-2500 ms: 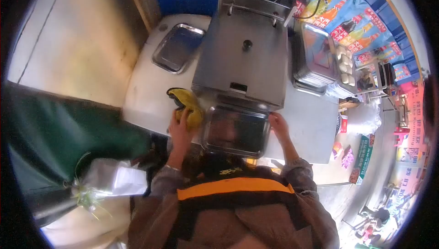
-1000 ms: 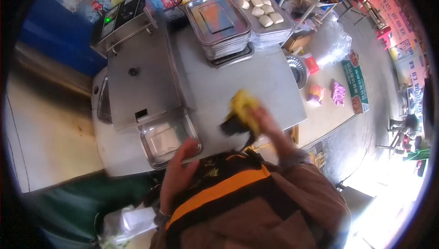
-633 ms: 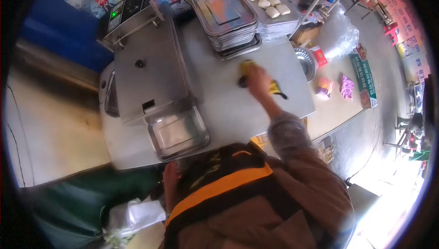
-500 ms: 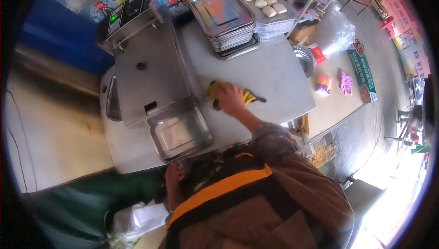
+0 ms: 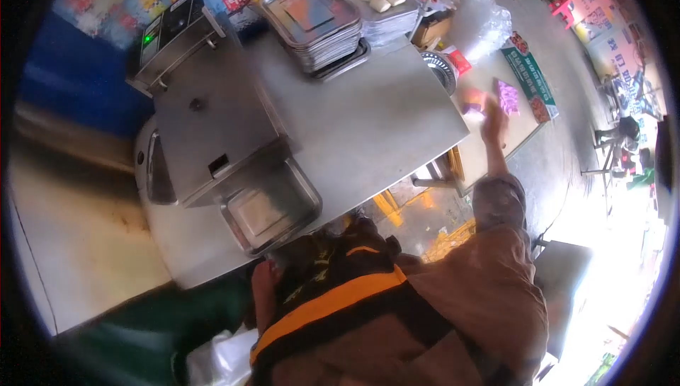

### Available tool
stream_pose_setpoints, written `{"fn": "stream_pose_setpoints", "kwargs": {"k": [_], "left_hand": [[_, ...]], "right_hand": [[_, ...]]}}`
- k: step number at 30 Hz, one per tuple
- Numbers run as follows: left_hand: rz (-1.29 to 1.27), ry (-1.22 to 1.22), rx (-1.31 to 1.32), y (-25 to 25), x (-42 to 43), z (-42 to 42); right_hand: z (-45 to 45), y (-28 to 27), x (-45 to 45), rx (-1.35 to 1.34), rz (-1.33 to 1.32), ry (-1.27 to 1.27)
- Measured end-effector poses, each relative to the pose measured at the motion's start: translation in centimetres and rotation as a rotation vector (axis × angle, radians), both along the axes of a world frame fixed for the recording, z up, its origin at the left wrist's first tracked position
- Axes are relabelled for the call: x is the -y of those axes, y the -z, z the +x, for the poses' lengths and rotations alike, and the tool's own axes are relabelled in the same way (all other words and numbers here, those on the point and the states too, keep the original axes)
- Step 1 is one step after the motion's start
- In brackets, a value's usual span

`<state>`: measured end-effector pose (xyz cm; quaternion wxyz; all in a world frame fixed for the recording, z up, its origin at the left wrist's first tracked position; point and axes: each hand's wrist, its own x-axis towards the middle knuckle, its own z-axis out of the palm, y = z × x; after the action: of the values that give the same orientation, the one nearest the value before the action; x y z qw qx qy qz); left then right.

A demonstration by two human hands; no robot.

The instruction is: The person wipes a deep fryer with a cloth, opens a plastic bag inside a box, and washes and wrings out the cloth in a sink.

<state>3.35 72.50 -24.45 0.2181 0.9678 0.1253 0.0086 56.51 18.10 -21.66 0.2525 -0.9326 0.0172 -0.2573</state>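
My right hand [image 5: 495, 129] reaches out over the low side table, its fingertips beside an orange-and-white packet [image 5: 474, 101] and a purple packet [image 5: 507, 97]. Blur hides whether its fingers grip anything. Low by the worktable's front edge hangs my left hand [image 5: 265, 273], its fingers mostly hidden against the dark apron. Nearest to it is a metal tray [image 5: 272, 207] at the front of a steel machine [image 5: 212, 120]. The yellow-and-black cloth is not visible now.
On the grey worktable [image 5: 368, 131] stand stacked metal trays [image 5: 312, 14] and, behind them, a tray stack topped with pale dough pieces [image 5: 380, 3]. A green box [image 5: 531, 78], clear plastic bags [image 5: 483, 25] and a round metal tin [image 5: 440, 71] sit around the side table.
My right hand has left the worktable and swung right to the packets on the side table. The yellow-and-black cloth under it is gone from the worktable. My left hand stays low.
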Motion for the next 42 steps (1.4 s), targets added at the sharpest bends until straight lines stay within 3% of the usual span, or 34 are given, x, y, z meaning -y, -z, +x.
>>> {"fn": "stream_pose_setpoints", "kwargs": {"k": [1,2,3,4,5,6,7,8,9,10,11,13,14,15,16,17,18,19,22,23,25,28,29,31,32,34,35,37,39,41,42], "left_hand": [[-0.073,-0.024,-0.007,0.2,0.1,-0.2],[-0.143,-0.049,-0.013,-0.4,0.5,0.3],[-0.415,-0.238,-0.096,-1.3,0.9,0.9],[-0.685,-0.431,-0.178,-4.3,2.0,2.7],[-0.955,-0.628,-0.263,-5.9,2.7,3.7],[-1.023,-0.665,-0.222,-5.9,2.8,3.6],[-1.092,-0.7,-0.182,-5.7,2.9,3.5],[-1.166,-0.736,-0.142,-5.5,3.0,3.4],[-1.207,-0.712,-0.119,-5.4,2.9,3.4],[-1.248,-0.691,-0.094,-5.2,2.8,3.4],[-1.289,-0.676,-0.064,-4.9,2.7,3.3],[-0.839,-0.501,-0.003,-0.9,1.7,0.3],[-0.777,-0.512,-0.017,-0.9,1.5,-0.4],[-0.715,-0.524,-0.033,-0.8,1.2,-1.2],[-0.826,-0.635,-0.077,-2.7,1.7,-1.0],[-0.937,-0.742,-0.123,-3.8,1.7,-1.1],[-0.837,-0.656,-0.056,-2.8,1.3,-2.1],[-0.741,-0.569,0.001,-1.0,1.1,-3.9],[-0.523,-0.399,-0.034,0.1,1.0,-5.3],[-0.455,-0.361,-0.066,-0.1,1.1,-5.0],[-0.69,-0.575,-0.101,-2.5,1.9,-2.9],[-0.956,-0.787,-0.061,-5.2,2.6,0.1],[-1.035,-0.845,-0.032,-5.5,2.8,0.6],[-0.861,-0.69,-0.048,-5.6,2.2,0.7],[-0.851,-0.689,-0.047,-6.0,2.0,0.7],[-0.918,-0.759,-0.032,-7.2,2.1,1.2],[-0.997,-0.832,-0.019,-7.7,2.3,1.4],[-0.994,-0.848,-0.002,-7.4,1.9,0.9],[-0.928,-0.855,-0.008,-6.1,1.5,0.1],[-0.779,-0.852,-0.04,-4.2,1.3,-1.1],[-0.807,-0.84,-0.056,-3.9,1.1,-1.4]], "right_hand": [[1.2,0.7,-1.4,0.112,-0.191,-0.1],[0.8,-0.2,-5.6,-0.01,-0.235,0.0],[0.0,-1.5,-9.6,-0.231,-0.381,-0.042],[1.0,3.8,-12.0,-0.269,-0.404,-0.154],[-1.6,3.5,-17.5,-0.047,-0.555,-0.248],[-4.9,2.7,-21.8,-0.156,-0.333,-0.287],[-8.3,5.0,-24.9,0.0,-0.346,-0.367],[-12.0,6.0,-27.8,-0.371,-0.449,-0.408],[-17.0,5.0,-29.6,-0.157,-0.333,-0.487],[-21.0,0.2,-30.1,-0.238,-0.246,-0.576],[-21.6,1.9,-29.4,-0.107,-0.243,-0.568],[-18.1,4.5,-27.1,-0.156,-0.437,-0.535],[-15.0,6.7,-26.0,-0.225,-0.506,-0.456],[-11.6,5.5,-24.5,-0.077,-0.688,-0.388],[-7.8,6.8,-22.7,0.1,-0.595,-0.255],[-3.5,8.2,-20.2,0.177,-0.502,-0.278],[-1.9,4.9,-19.8,-0.068,-0.336,-0.24],[-2.1,2.1,-20.4,-0.08,-0.401,-0.178],[-9.3,0.3,-24.8,-0.654,-0.387,-0.25],[-13.1,2.2,-25.8,-0.537,-0.488,-0.341],[-20.6,0.8,-26.1,-0.121,-0.385,-0.533],[-18.7,0.2,-25.2,-0.146,-0.183,-0.547],[-16.6,0.7,-24.6,-0.113,-0.262,-0.527],[-9.5,2.6,-23.0,-0.139,-0.326,-0.476],[-6.7,3.3,-22.3,-0.205,-0.307,-0.439],[-5.0,2.4,-22.5,-0.051,-0.371,-0.353],[-5.3,2.6,-22.9,-0.252,-0.251,-0.312],[-10.9,-0.2,-23.8,-0.462,-0.432,-0.409],[-17.3,1.6,-23.3,-0.139,-0.715,-0.547],[-20.2,-0.1,-22.7,-0.391,-0.474,-0.556],[-20.1,-1.0,-22.8,-0.403,-0.489,-0.544]]}}
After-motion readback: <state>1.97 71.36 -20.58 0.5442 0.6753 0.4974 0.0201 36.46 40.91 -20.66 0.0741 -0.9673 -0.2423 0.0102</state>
